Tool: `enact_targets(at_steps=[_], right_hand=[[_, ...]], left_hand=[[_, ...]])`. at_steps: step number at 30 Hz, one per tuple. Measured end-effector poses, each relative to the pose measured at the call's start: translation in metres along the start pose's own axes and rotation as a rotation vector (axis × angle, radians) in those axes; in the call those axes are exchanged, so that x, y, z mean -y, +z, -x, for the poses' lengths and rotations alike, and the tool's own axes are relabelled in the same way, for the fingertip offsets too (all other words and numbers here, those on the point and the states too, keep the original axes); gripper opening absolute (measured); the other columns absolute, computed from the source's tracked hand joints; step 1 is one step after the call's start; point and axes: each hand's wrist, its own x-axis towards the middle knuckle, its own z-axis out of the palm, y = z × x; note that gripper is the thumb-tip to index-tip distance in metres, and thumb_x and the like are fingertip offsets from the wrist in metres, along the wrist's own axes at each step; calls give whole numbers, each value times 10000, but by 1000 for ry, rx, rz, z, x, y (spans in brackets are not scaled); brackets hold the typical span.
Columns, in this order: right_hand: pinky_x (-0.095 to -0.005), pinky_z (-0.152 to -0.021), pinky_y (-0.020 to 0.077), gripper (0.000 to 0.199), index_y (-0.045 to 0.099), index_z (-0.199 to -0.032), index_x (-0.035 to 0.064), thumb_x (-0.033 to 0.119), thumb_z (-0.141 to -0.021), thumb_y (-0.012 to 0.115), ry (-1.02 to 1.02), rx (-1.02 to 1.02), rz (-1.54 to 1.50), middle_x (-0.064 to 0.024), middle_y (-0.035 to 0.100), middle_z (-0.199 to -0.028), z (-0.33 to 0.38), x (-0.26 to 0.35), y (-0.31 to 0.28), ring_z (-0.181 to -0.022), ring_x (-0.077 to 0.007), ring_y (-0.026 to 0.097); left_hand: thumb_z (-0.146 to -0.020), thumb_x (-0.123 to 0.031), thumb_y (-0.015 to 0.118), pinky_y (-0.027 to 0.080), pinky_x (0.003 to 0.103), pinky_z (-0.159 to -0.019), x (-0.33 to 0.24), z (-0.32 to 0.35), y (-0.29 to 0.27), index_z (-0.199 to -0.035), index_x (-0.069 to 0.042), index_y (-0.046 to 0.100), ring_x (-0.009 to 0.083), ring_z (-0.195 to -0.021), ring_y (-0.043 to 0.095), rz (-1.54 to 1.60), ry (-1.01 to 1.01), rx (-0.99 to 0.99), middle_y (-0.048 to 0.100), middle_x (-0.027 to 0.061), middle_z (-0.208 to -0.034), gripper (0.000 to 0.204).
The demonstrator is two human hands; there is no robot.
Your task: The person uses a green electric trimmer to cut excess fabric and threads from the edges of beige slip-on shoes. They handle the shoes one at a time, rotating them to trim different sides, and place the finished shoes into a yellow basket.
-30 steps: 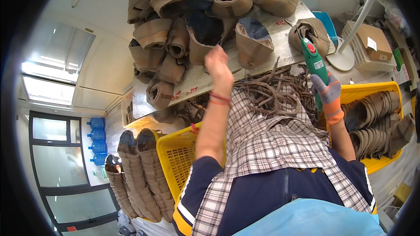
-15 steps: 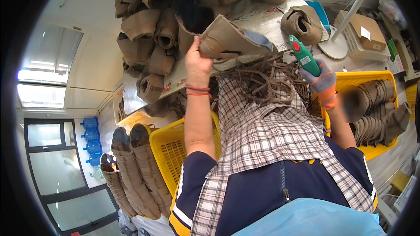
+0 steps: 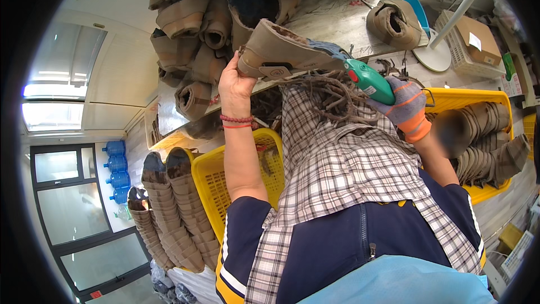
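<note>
My bare left hand [image 3: 235, 83] is closed on one end of a beige boot upper [image 3: 278, 50] with a fluffy lining, holding it above the front edge of the table. A round patch shows on the side of the upper. My right hand [image 3: 406, 107], in a grey and orange glove, is wrapped round a green handheld electric cutter [image 3: 368, 81] with a red button. The tip of the cutter is at the dark bluish right end of the upper; whether the blade touches it cannot be made out. Brown trimmed strips [image 3: 337, 95] lie tangled on my checked apron [image 3: 343, 163].
More boot uppers [image 3: 183, 17] are heaped on the table [image 3: 337, 19], and one rolled upper [image 3: 394, 25] sits at its right. A yellow basket [image 3: 478, 194] of stacked uppers stands to the right, another yellow basket [image 3: 211, 180] to the left beside tall stacks of uppers [image 3: 177, 219].
The cutter has come left and down to the end of the boot upper. My left hand has moved slightly left and down, turning the upper so its round patch shows.
</note>
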Motion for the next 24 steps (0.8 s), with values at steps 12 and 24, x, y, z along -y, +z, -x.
enact_targets(at_steps=[12,24], right_hand=[[-382,-549,493,467,660,-880,94,474,-648,802,26,68,-88,-112,630,-652,-7,4,1,-579,-304,611],[-361,-592,521,523,672,-975,59,436,-646,823,101,137,-354,-140,663,-722,-16,17,1,-639,-299,653]], left_hand=[[-992,-174,458,453,479,-991,23,0,3,-1150,38,525,317,-1127,566,5,-84,40,597,191,-1196,273],[-949,-115,512,370,478,-1069,45,26,6,-1253,20,502,302,-1214,509,24,-81,361,550,159,-1299,333]])
